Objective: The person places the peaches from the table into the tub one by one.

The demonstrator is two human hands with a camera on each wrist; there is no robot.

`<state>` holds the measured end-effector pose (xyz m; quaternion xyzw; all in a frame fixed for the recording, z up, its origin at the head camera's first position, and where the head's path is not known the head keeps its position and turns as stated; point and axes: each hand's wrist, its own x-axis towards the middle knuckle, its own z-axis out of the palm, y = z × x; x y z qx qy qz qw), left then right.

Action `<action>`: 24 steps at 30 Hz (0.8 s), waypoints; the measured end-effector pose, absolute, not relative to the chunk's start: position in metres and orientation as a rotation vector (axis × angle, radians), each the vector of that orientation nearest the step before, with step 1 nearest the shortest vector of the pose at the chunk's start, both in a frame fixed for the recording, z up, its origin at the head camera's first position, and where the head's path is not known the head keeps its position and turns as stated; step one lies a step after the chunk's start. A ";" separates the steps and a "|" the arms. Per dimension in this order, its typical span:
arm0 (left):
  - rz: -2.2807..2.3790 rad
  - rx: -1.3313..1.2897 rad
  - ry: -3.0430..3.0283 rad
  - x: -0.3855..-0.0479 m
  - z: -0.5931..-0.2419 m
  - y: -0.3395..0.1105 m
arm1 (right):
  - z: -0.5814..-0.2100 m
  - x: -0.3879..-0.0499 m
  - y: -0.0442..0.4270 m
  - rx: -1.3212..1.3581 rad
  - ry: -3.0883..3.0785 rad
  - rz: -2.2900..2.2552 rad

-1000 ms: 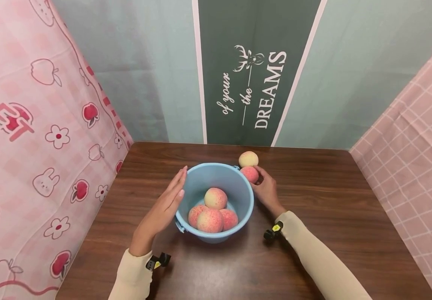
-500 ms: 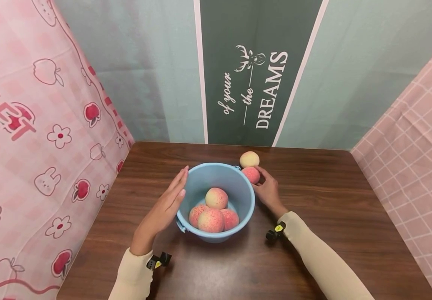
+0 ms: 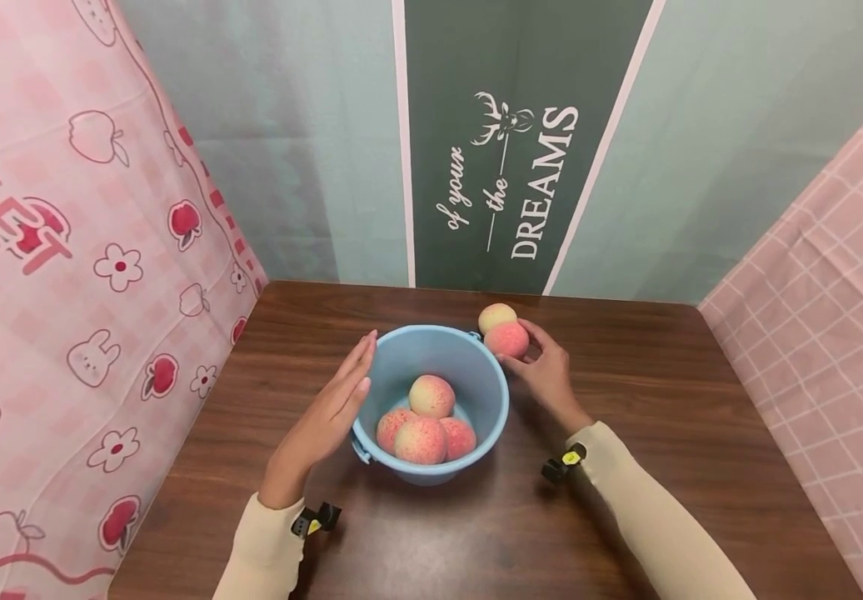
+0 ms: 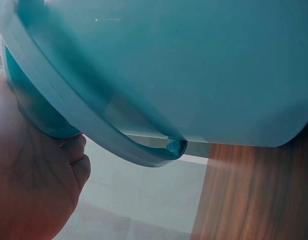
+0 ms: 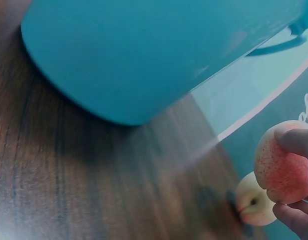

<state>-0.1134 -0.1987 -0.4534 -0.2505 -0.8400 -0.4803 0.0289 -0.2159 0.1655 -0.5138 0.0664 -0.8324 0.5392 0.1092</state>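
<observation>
A blue bucket stands on the table with several peaches inside it. My left hand rests against the bucket's left rim with its fingers straight; in the left wrist view the bucket's handle hangs by that hand. To the right of the bucket, my right hand pinches a pink-red peach between thumb and fingers. The right wrist view shows this held peach raised above the table. A pale yellow peach lies just behind it, partly covered by it in the head view.
The dark wooden table reaches back to a green and grey curtain. Pink printed cloth hangs along the left side, and pink checked cloth along the right.
My right hand has lifted the pink-red peach slightly off the table, moving it up and a little right. The left hand and the bucket have stayed in place.
</observation>
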 end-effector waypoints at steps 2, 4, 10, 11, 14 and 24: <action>-1.485 -0.761 -2.597 -0.113 -0.452 -0.198 | -0.506 -0.215 0.166 0.216 -2.434 1.576; -1.485 -0.758 -2.598 -0.113 -0.451 -0.198 | -0.499 -0.213 0.166 0.235 -2.423 1.562; -1.484 -0.756 -2.601 -0.113 -0.451 -0.198 | -0.476 -0.208 0.165 0.259 -2.399 1.536; -1.487 -0.756 -2.600 -0.113 -0.451 -0.198 | -0.473 -0.207 0.164 0.261 -2.399 1.533; -1.490 -0.756 -2.599 -0.113 -0.451 -0.198 | -0.464 -0.205 0.163 0.267 -2.398 1.524; -1.471 -0.752 -2.601 -0.114 -0.449 -0.197 | -0.433 -0.194 0.157 0.300 -2.368 1.539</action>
